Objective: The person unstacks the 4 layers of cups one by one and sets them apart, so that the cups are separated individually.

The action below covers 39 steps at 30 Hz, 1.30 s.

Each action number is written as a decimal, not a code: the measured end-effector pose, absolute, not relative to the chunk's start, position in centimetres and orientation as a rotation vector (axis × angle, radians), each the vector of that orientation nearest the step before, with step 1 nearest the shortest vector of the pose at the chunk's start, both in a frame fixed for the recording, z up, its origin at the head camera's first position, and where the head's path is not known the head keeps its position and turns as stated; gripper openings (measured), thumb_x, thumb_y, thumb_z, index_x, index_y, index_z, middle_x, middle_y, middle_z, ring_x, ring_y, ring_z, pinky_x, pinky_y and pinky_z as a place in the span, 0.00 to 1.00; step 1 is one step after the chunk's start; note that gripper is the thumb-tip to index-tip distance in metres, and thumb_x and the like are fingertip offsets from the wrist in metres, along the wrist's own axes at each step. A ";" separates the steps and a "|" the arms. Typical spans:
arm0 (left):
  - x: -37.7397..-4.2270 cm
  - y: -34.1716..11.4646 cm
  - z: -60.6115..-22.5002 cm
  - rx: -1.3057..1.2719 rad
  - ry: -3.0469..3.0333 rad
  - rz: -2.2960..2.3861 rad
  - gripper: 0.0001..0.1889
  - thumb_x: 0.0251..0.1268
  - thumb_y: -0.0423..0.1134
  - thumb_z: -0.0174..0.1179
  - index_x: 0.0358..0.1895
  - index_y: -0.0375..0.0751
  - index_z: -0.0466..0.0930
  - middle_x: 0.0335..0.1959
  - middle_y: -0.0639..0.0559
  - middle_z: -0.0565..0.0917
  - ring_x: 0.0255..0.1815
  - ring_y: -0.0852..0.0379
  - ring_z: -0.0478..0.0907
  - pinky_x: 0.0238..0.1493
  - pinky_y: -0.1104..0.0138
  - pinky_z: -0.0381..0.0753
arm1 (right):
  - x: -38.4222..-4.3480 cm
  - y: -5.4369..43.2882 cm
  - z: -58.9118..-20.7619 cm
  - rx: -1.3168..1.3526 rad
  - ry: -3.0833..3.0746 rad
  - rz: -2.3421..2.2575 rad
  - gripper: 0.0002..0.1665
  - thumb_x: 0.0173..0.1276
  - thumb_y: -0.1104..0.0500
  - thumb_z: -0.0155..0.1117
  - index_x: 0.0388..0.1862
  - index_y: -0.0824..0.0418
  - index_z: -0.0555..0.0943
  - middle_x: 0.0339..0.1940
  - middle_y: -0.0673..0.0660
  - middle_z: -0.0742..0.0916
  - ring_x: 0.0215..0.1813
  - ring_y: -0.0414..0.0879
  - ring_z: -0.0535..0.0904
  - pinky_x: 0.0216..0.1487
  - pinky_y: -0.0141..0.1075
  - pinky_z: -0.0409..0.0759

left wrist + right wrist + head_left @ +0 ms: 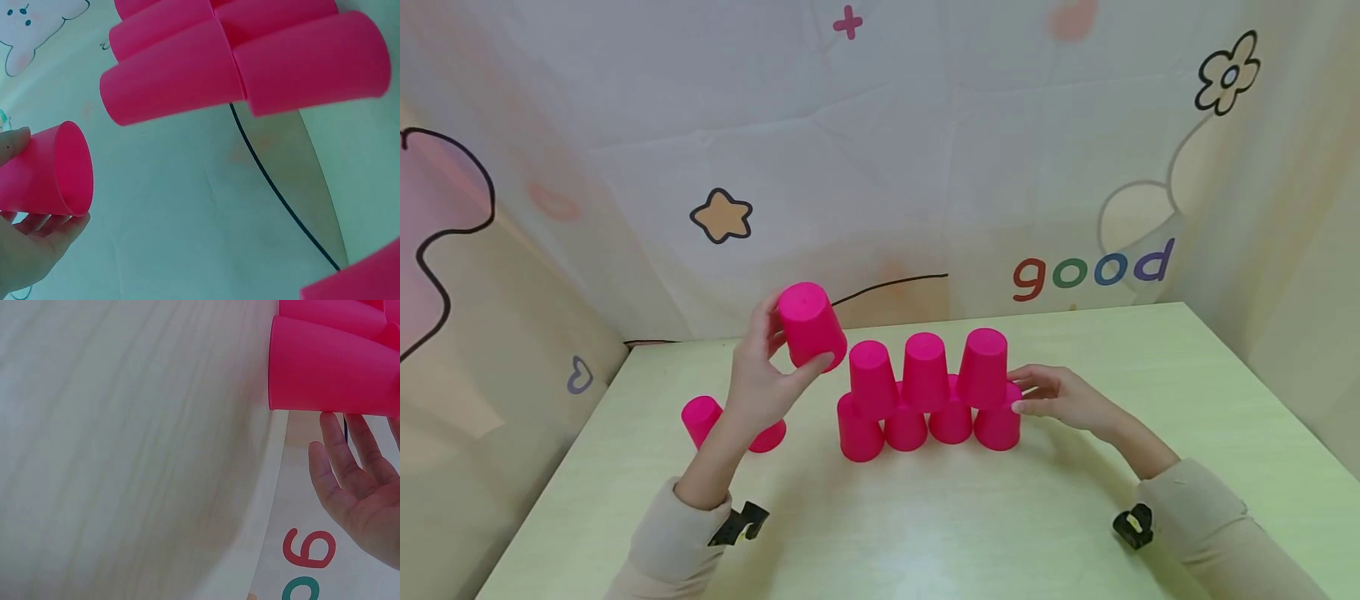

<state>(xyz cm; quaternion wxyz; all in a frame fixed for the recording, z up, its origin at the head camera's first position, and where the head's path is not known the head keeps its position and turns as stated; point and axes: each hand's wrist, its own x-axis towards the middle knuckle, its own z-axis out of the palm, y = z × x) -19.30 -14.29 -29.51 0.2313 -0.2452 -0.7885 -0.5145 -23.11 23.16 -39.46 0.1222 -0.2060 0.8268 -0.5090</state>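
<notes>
My left hand [758, 379] grips a pink plastic cup [807, 323], bottom up, in the air above and left of a two-tier stack. The left wrist view shows its open rim, with the thumb on one side and fingers on the other. Several upside-down cups form the lower row; across them stand three more, among them the left upper cup [872, 379]. Beside the stack's right end, my right hand [1063, 396] has its fingers extended. Its fingertips are right at the side of the end lower cup [331, 369] in the right wrist view.
On the table [925, 525], left of the stack, are a pink cup [700, 419] and another [769, 437], both partly hidden by my left forearm. A printed cloth backdrop [880, 183] hangs behind the table's far edge.
</notes>
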 end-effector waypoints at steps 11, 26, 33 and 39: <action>-19.0 -17.5 -29.2 -0.606 -2.169 -1.308 0.40 0.44 0.24 0.67 0.63 0.39 0.58 0.54 0.46 0.72 0.53 0.54 0.70 0.51 0.58 0.74 | -23.1 23.1 -39.4 -0.600 2.411 -1.483 0.27 0.60 0.59 0.63 0.57 0.67 0.71 0.52 0.65 0.77 0.54 0.61 0.72 0.45 0.42 0.78; -18.4 -21.7 -29.0 -0.300 -2.207 -1.257 0.40 0.47 0.27 0.66 0.65 0.44 0.57 0.54 0.51 0.72 0.53 0.56 0.70 0.47 0.74 0.72 | -23.2 23.2 -39.6 -0.616 2.427 -1.478 0.27 0.60 0.60 0.64 0.57 0.67 0.71 0.52 0.66 0.77 0.53 0.60 0.73 0.44 0.40 0.79; -18.2 -22.6 -29.2 -0.182 -2.248 -1.270 0.40 0.49 0.30 0.66 0.66 0.47 0.55 0.55 0.50 0.71 0.54 0.54 0.69 0.47 0.72 0.72 | -23.2 23.2 -39.6 -0.613 2.419 -1.487 0.27 0.60 0.59 0.63 0.57 0.67 0.71 0.52 0.66 0.77 0.53 0.61 0.73 0.44 0.41 0.79; -18.5 -23.8 -29.7 -0.092 -2.246 -1.352 0.41 0.50 0.31 0.66 0.67 0.51 0.54 0.55 0.52 0.70 0.53 0.58 0.68 0.47 0.73 0.72 | -23.2 23.2 -39.6 -0.616 2.422 -1.482 0.27 0.60 0.60 0.63 0.57 0.67 0.71 0.52 0.66 0.77 0.53 0.61 0.73 0.44 0.42 0.79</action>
